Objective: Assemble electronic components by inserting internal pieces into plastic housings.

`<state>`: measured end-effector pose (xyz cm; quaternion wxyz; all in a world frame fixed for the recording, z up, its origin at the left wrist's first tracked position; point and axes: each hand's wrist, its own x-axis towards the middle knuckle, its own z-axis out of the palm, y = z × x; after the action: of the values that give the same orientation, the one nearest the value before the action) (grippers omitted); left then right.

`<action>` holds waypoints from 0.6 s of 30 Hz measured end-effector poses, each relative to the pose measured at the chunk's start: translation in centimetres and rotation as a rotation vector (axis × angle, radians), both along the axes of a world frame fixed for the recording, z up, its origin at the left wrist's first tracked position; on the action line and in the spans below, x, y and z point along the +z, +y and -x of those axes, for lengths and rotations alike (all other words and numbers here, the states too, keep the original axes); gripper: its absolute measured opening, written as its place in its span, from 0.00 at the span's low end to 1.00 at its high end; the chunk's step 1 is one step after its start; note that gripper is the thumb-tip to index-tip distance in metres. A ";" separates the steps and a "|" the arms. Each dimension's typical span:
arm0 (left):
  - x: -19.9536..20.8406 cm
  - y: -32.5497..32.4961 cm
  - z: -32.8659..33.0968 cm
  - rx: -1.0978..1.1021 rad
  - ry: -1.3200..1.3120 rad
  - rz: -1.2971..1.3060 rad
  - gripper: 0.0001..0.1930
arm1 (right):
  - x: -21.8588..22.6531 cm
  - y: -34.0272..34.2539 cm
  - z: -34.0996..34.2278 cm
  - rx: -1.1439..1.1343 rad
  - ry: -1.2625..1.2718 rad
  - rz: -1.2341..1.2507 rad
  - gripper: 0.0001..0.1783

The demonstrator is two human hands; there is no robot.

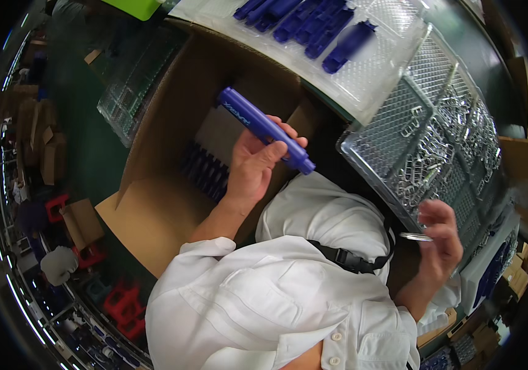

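Observation:
My left hand (256,157) is closed round a blue-purple plastic cylinder (245,114), a tube-like housing with pale printing along its side and a narrower tip. It is held at a slant above an open cardboard box (153,203). Rows of similar blue parts (204,172) lie deep in that box. Over on the right, my right hand (439,243) pinches a small, thin shiny metal piece (415,236), near the edge of a clear ribbed tray (375,145). Many bent metal clips (427,160) are heaped in this tray.
At the top, several blue plastic shells (313,24) lie on a bubble-wrapped table (387,55). A lime-green bin (134,6) stands at the upper left. Red stools (122,308) and cardboard boxes (82,225) are on the floor to the left.

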<state>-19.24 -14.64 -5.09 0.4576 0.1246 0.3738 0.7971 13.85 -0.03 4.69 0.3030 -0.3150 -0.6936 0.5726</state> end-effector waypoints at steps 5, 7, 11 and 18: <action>4.6 5.6 -7.9 -0.293 0.038 0.009 0.19 | -0.9 -0.6 3.9 0.225 0.151 0.219 0.09; 5.3 6.4 -9.9 -0.410 0.117 0.074 0.23 | -1.2 -0.3 3.4 0.258 0.288 0.296 0.10; 6.8 7.9 -12.2 -0.549 0.412 0.090 0.22 | -1.9 -0.8 0.0 0.093 0.311 0.498 0.11; 8.2 9.2 -11.0 -0.626 0.441 -0.003 0.24 | -3.2 -0.4 -5.4 -0.096 0.375 0.650 0.08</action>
<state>-8.27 -5.39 3.14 0.5875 0.4017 0.4061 0.5733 19.26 -0.44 1.47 0.3352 -0.3166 -0.3928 0.7957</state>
